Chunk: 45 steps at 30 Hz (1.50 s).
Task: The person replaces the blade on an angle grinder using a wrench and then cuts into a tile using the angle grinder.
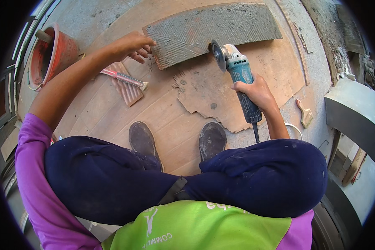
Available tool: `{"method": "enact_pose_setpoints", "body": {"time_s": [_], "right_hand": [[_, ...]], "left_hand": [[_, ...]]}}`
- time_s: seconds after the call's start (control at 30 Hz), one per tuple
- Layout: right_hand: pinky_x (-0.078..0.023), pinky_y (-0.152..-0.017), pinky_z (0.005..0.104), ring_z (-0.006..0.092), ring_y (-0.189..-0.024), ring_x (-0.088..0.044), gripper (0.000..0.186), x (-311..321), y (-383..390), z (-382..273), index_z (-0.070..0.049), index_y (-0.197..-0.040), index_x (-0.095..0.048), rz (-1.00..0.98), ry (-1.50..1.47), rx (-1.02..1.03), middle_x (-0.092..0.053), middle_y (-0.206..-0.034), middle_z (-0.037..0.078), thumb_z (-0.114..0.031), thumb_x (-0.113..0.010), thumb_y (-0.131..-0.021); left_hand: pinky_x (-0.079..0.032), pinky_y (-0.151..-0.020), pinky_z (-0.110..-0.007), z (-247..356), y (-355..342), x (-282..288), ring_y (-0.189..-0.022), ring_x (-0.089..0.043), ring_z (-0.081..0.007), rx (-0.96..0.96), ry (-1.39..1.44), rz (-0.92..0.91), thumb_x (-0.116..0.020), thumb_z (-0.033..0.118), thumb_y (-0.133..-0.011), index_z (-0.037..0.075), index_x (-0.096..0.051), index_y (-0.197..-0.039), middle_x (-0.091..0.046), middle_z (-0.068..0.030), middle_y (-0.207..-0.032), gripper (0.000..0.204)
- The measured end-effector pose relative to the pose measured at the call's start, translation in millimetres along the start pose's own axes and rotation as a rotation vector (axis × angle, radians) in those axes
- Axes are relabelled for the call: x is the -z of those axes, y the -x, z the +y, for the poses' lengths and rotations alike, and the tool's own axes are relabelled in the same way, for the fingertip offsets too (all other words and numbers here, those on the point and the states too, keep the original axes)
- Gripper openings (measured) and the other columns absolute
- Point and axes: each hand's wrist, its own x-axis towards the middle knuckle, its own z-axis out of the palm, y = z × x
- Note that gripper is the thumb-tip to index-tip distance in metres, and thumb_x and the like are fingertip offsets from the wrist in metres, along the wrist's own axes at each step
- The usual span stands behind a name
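Observation:
My right hand (254,91) grips a teal and black angle grinder (242,71) by its body, its disc (217,55) upright beside the lower edge of a long, curved tile (191,35) with grey, ridged, grooved surface facing up. My left hand (135,46) is at the tile's left end, fingers apart and loosely bent, the index finger at or just over the edge; whether it touches is unclear. Below that hand a red-handled tool (121,77), perhaps a cutter, lies across a small ridged tile piece (129,96).
A red bucket (68,52) with a stick stands at the left. Torn cardboard (221,108) lies under the grinder. A paintbrush (305,114) and white cable (296,128) are at the right, beside a curved grey block (348,110). My shoes (212,137) are near the middle.

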Motion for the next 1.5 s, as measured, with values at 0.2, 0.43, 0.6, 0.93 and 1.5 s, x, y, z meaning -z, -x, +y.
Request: {"method": "enact_pose_setpoints", "body": {"time_s": [0.2, 0.43, 0.6, 0.93, 1.5], "right_hand": [[-0.049, -0.054, 0.0293, 0.0174, -0.061, -0.062, 0.043, 9.6, 5.0, 2.3, 0.001, -0.099, -0.066, 0.046, 0.055, -0.02, -0.064, -0.076, 0.009, -0.03, -0.08, -0.072], [-0.049, -0.053, 0.0298, 0.0169, -0.06, -0.061, 0.043, 5.9, 1.6, 0.5, 0.001, -0.098, -0.066, 0.011, 0.045, -0.033, -0.064, -0.075, 0.008, -0.029, -0.08, -0.073], [-0.049, -0.052, 0.0308, 0.0167, -0.059, -0.061, 0.041, 3.8, 1.4, 1.2, 0.001, -0.097, -0.066, 0.012, 0.048, -0.03, -0.064, -0.074, 0.008, -0.029, -0.079, -0.073], [-0.049, -0.056, 0.0294, 0.0156, -0.062, -0.061, 0.041, 7.4, 13.9, 0.6, 0.002, -0.097, -0.065, 0.011, 0.002, -0.057, -0.064, -0.076, 0.008, -0.029, -0.08, -0.073], [-0.048, -0.052, 0.0286, 0.0157, -0.059, -0.06, 0.043, 2.4, 10.9, -2.6, 0.003, -0.099, -0.065, 0.017, -0.023, -0.055, -0.063, -0.075, 0.008, -0.028, -0.08, -0.074]], "left_hand": [[-0.063, -0.065, -0.035, 6.8, -10.6, -6.5, -0.08, -0.065, -0.0177, -0.014, 0.002, -0.013, -0.07, 0.037, -0.091, -0.004, -0.064, -0.112, -0.062, -0.0106, -0.101, 0.047], [-0.063, -0.065, -0.034, 1.0, -9.5, -2.8, -0.079, -0.065, -0.0172, -0.012, 0.002, 0.001, -0.07, 0.036, -0.091, -0.004, -0.064, -0.111, -0.062, -0.0096, -0.098, 0.045], [-0.063, -0.065, -0.034, 2.4, -4.2, -2.8, -0.079, -0.065, -0.0171, -0.006, -0.003, 0.015, -0.069, 0.036, -0.092, -0.004, -0.064, -0.111, -0.063, -0.01, -0.099, 0.045], [-0.065, -0.067, -0.041, 1.2, -9.8, -0.8, -0.094, -0.068, -0.0327, -0.033, 0.006, -0.013, -0.072, 0.038, -0.087, -0.014, -0.059, -0.124, -0.061, -0.0274, -0.116, 0.065], [-0.065, -0.067, -0.041, -0.5, -11.0, -0.6, -0.096, -0.068, -0.0345, -0.02, 0.012, -0.015, -0.073, 0.037, -0.087, -0.013, -0.058, -0.126, -0.06, -0.0262, -0.117, 0.065]]}}
